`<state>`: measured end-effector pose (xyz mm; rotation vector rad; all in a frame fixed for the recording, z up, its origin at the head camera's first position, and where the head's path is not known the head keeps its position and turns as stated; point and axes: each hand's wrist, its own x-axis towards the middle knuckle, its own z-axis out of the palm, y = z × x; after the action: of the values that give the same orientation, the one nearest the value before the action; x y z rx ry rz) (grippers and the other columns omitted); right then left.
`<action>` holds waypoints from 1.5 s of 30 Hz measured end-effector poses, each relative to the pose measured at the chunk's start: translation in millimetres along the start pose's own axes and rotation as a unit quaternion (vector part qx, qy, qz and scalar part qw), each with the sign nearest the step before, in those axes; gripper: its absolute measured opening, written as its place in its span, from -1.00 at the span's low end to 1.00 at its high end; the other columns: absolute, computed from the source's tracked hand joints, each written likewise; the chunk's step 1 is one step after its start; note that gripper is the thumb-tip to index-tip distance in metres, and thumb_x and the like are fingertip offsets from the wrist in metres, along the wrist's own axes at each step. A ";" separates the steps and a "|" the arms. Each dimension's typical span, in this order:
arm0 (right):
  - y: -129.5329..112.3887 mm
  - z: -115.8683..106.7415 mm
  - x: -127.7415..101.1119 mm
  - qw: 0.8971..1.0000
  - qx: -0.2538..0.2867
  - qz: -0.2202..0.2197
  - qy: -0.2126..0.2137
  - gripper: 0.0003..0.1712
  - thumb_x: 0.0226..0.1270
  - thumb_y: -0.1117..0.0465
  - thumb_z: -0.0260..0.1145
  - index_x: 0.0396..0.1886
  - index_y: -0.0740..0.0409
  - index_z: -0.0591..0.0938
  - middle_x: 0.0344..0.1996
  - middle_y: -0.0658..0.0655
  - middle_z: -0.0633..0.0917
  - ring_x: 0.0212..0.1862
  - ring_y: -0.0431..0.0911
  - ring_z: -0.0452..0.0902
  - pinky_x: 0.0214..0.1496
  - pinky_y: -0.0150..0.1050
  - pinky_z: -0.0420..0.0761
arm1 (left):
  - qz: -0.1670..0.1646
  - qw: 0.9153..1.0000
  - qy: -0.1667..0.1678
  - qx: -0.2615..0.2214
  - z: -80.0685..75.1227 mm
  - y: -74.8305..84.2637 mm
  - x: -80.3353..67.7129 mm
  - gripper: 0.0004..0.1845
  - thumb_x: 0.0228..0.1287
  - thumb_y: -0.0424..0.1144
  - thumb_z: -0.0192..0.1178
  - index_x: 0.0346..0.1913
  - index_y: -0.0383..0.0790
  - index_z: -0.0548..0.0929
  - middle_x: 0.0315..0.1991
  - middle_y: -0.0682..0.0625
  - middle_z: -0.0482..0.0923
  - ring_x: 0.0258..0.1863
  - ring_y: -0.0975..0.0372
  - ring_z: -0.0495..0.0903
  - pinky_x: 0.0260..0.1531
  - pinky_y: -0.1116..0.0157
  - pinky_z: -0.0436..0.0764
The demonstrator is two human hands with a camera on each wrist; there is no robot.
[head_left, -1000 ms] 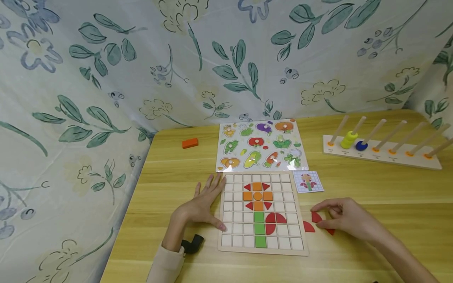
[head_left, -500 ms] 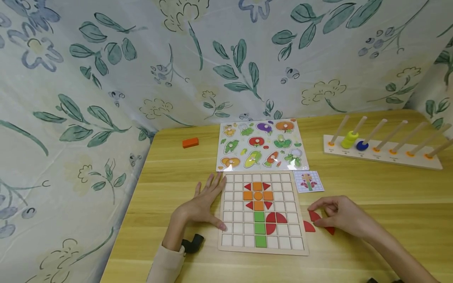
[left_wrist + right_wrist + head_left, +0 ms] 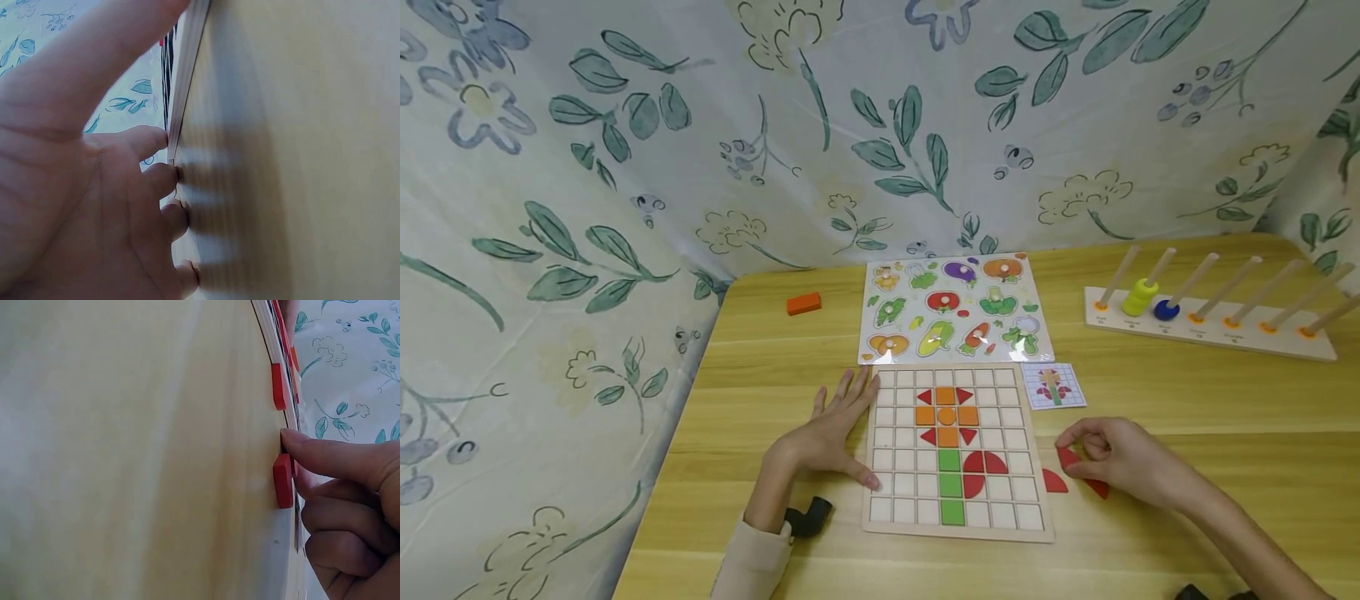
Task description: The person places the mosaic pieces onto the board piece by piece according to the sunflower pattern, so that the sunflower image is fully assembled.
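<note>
A wooden grid board [image 3: 1003, 517] lies on the table with a flower pattern: orange and red tiles above a green stem and red leaf pieces. My left hand [image 3: 831, 433] rests flat on the table against the board's left edge [image 3: 187, 75], fingers straight. Right of the board, my right hand [image 3: 1078, 450] curls over loose red pieces and pinches one red piece [image 3: 1065, 457] between thumb and finger; the right wrist view shows that red piece [image 3: 282, 481] on edge at my fingertips [image 3: 312, 450]. A red quarter-circle [image 3: 1054, 481] lies free beside the board. Another red piece [image 3: 1100, 489] pokes out under the hand.
Behind the board lie a vegetable peg puzzle [image 3: 955, 308] and a small pattern card [image 3: 1054, 386]. A peg rack [image 3: 1210, 329] with a yellow ring [image 3: 1140, 296] and a blue ring [image 3: 1166, 309] stands far right. An orange block [image 3: 803, 303] sits far left. Floral cloth walls the table.
My right hand has crept slightly left and its fingers have tightened on the red piece. The left hand and the board have not moved.
</note>
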<state>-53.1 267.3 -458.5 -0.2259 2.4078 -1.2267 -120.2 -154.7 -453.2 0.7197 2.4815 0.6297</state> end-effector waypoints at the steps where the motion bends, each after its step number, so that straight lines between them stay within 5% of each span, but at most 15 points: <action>1: 0.4 0.2 0.0 1.000 -0.001 -0.006 -0.001 -0.66 0.27 0.24 0.51 -0.04 0.33 0.66 -0.64 -0.09 0.30 -0.59 -0.32 0.16 -0.55 -0.38 0.23 | -0.001 1.000 -0.001 0.001 0.2 -0.2 0.2 0.57 -0.18 0.19 0.66 0.70 -0.03 -0.31 0.70 -0.04 -0.59 0.69 -0.04 -0.57 0.59 -0.28 -0.48; 12: -23.9 12.8 8.2 0.998 0.058 -0.034 -0.012 -0.57 0.34 0.13 0.48 0.06 0.32 0.67 -0.65 -0.10 0.22 -0.62 -0.33 0.07 -0.61 -0.38 0.14 | -0.004 1.000 -0.003 -0.002 0.3 0.7 -0.4 0.57 -0.18 0.18 0.67 0.70 -0.05 -0.29 0.70 -0.06 -0.58 0.68 -0.04 -0.57 0.58 -0.29 -0.47; 21: -80.6 65.7 39.7 0.995 0.077 -0.055 -0.030 -0.68 0.26 0.26 0.52 -0.04 0.32 0.73 -0.70 -0.08 0.19 -0.58 -0.26 0.04 -0.34 -0.47 0.35 | -0.005 1.000 -0.004 0.001 -0.9 0.4 -0.9 0.57 -0.18 0.20 0.66 0.70 0.00 -0.32 0.70 -0.02 -0.60 0.68 -0.01 -0.58 0.59 -0.27 -0.48; 25: -96.2 84.0 52.0 0.996 0.061 -0.056 -0.015 -0.71 0.18 0.27 0.57 -0.12 0.28 0.77 -0.75 -0.09 0.23 -0.63 -0.26 0.07 -0.50 -0.41 0.23 | -0.005 1.000 -0.002 0.001 -0.8 0.3 -0.3 0.57 -0.18 0.21 0.66 0.70 -0.01 -0.31 0.70 -0.03 -0.59 0.69 -0.01 -0.58 0.59 -0.28 -0.47; 33: -102.2 103.9 66.2 0.998 0.050 -0.028 -0.003 -0.74 0.18 0.27 0.58 -0.13 0.21 0.77 -0.76 -0.08 0.28 -0.66 -0.23 0.09 -0.57 -0.46 0.12 | -0.008 1.000 -0.004 0.004 -0.1 -0.6 -0.2 0.57 -0.18 0.22 0.66 0.70 0.01 -0.32 0.70 -0.01 -0.59 0.69 0.00 -0.58 0.60 -0.26 -0.48; 45: -96.5 102.5 63.4 0.998 0.042 -0.033 0.016 -0.77 0.13 0.26 0.62 -0.18 0.01 0.87 -0.77 -0.08 0.28 -0.64 -0.22 0.12 -0.56 -0.44 0.12 | -0.012 1.000 -0.001 0.008 0.8 -1.0 0.3 0.58 -0.20 0.22 0.66 0.70 0.01 -0.31 0.70 -0.01 -0.58 0.69 -0.01 -0.56 0.60 -0.26 -0.46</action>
<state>-69.1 113.8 -453.2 -0.2642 2.3874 -1.3663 -120.4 -155.0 -454.5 0.6950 2.4915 0.6001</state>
